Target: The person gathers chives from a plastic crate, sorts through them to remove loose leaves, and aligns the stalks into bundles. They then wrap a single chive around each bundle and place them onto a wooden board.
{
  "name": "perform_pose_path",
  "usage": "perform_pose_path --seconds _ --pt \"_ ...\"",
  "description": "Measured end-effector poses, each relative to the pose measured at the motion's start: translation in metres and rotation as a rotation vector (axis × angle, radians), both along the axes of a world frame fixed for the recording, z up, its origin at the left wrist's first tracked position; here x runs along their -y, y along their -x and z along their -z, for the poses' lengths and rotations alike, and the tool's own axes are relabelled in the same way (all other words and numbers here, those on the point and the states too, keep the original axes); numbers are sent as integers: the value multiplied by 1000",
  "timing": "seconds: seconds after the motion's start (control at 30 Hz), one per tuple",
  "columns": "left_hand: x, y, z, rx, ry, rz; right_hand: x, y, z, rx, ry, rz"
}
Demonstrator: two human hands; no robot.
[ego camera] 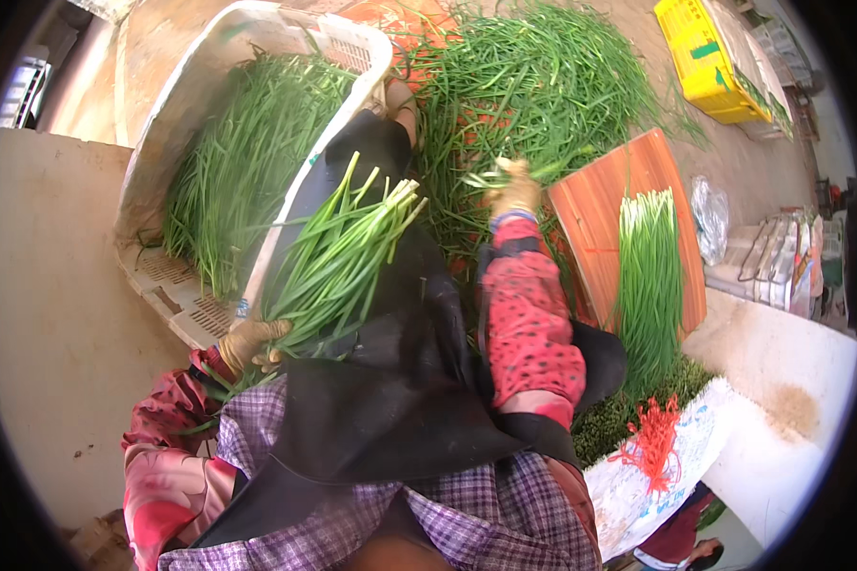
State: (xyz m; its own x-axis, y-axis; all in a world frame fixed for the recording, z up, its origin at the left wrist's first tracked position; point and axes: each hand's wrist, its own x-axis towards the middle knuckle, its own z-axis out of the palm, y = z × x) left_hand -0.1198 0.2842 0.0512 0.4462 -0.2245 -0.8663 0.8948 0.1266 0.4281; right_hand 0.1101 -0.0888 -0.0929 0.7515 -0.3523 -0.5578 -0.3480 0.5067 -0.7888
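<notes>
My left hand (251,345), in a tan glove, is closed round the leafy end of a bunch of garlic chives (353,264), whose pale stem ends point up and away over the black apron (400,400) on my lap. My right hand (515,189), also gloved, reaches forward to the edge of a loose heap of chives (543,78). Pale stems show at its fingers, but whether it grips them I cannot tell. Right of that hand, an aligned bundle of chives (650,278) lies on a wood-grain board (593,203), with its white ends away from me.
A white plastic basket (132,185) holding chives leans at my left. At the far right stands a yellow crate (710,68), with a clear plastic bag (708,221) nearer. Red ties (653,446) lie on a white woven sack (614,499). Another person (675,535) shows at bottom right.
</notes>
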Motion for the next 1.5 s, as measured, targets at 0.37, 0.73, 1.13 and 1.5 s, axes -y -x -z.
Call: perform_pose_path --seconds 0.37,0.73,1.13,1.5 --pt "3 -6 -12 -54 12 -105 -86 104 -46 -51 -109 -993" --pt "2 -66 -36 677 -589 409 19 32 -51 244 154 -564" --pt "5 -35 26 1003 -1481 1054 0 49 -21 -103 171 -363" --pt "18 -30 7 967 -1431 1012 -102 63 -60 -31 -116 -729"
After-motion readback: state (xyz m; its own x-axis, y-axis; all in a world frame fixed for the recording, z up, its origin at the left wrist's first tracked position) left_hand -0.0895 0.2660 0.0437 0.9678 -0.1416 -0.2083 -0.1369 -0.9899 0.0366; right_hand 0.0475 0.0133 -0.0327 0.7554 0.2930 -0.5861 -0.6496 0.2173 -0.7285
